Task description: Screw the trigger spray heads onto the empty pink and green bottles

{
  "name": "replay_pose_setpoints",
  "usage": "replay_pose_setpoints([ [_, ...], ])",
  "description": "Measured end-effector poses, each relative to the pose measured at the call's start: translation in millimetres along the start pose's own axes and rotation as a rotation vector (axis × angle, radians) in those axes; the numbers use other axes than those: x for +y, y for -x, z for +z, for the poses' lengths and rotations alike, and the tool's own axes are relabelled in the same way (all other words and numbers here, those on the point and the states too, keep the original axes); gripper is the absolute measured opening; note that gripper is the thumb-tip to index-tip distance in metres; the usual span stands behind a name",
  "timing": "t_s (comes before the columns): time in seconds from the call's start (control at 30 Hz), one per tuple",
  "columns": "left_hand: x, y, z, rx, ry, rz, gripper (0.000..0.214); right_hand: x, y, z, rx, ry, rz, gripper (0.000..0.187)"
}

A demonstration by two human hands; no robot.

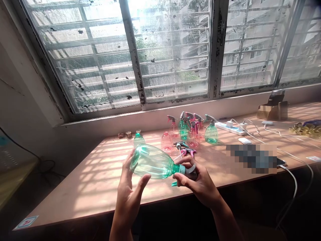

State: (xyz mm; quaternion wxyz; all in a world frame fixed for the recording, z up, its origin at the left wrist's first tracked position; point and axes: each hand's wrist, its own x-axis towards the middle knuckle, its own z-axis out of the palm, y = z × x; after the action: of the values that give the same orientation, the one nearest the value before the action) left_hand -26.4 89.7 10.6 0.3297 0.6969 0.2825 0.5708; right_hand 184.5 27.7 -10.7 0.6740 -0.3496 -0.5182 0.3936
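Observation:
A green see-through spray bottle [152,162] lies on its side in the air above the wooden table [95,180], base to the left. My left hand [129,190] cups its body from below and behind, fingers curled round it. My right hand [198,182] grips the grey and teal trigger head [189,169] at the bottle's neck, fingers wrapped round it. Just behind, loose trigger heads [184,149] lie on the table.
Several pink and green spray bottles [195,130] stand near the window wall, plus two headless bottles [167,142]. A white power strip [230,127] with cables, a white mouse [244,140], a cardboard stand [273,108] and a blurred-out patch [252,159] lie to the right.

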Motion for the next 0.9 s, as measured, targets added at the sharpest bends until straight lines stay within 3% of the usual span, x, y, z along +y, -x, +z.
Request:
replay_pose_setpoints([
  [0.27, 1.0, 1.2, -3.3, -0.04, -0.168, 0.146, 0.068, -2.6, -2.5, -5.2, 0.055, -0.115, 0.018, 0.032],
  [0.4, -1.3, 1.2, -1.9, -0.062, -0.172, 0.093, 0.08, -3.1, -1.2, -4.0, 0.041, -0.134, 0.046, 0.032],
  [0.6, 0.2, 0.2, -2.8, -0.014, -0.087, 0.042, 0.056, -0.3, -1.5, -3.4, 0.022, -0.094, 0.042, 0.03],
  [0.9, -0.2, 0.9, -3.1, -0.038, -0.211, 0.131, 0.067, -1.3, -2.3, -8.5, 0.074, -0.099, 0.026, 0.033],
])
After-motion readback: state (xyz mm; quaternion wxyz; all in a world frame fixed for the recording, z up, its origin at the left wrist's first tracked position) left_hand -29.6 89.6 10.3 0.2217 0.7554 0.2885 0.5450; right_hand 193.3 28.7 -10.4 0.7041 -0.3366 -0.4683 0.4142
